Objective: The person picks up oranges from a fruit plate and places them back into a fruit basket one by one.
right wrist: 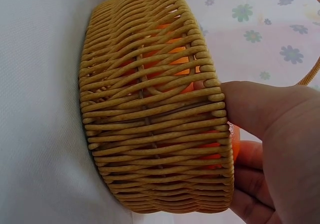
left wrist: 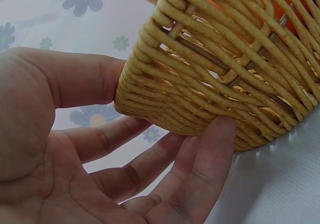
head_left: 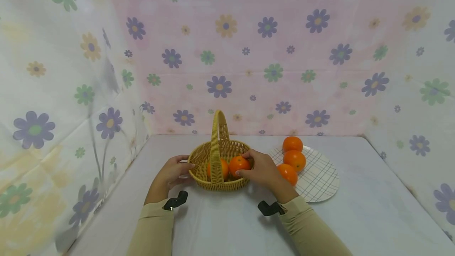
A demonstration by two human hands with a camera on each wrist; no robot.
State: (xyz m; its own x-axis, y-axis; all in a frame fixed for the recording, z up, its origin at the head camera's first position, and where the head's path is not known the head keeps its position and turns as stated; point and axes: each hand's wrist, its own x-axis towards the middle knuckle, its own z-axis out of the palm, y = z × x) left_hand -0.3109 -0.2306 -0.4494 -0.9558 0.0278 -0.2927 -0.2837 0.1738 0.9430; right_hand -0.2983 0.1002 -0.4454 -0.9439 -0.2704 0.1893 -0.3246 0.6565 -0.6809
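While the left hand (head_left: 173,172) grips the basket's (head_left: 231,186) nine-o'clock rim | right hand (head_left: 266,170) pinches an orange (head_left: 238,164) inside, toward three o'clock | step: seemingly settling it | next: probably calls for gentle release

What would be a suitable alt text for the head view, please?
A person's right hand holds an orange inside a basket, beside a second orange partly hidden by the handle. The left hand grips the basket's side. To the right, three more oranges sit on a plate.
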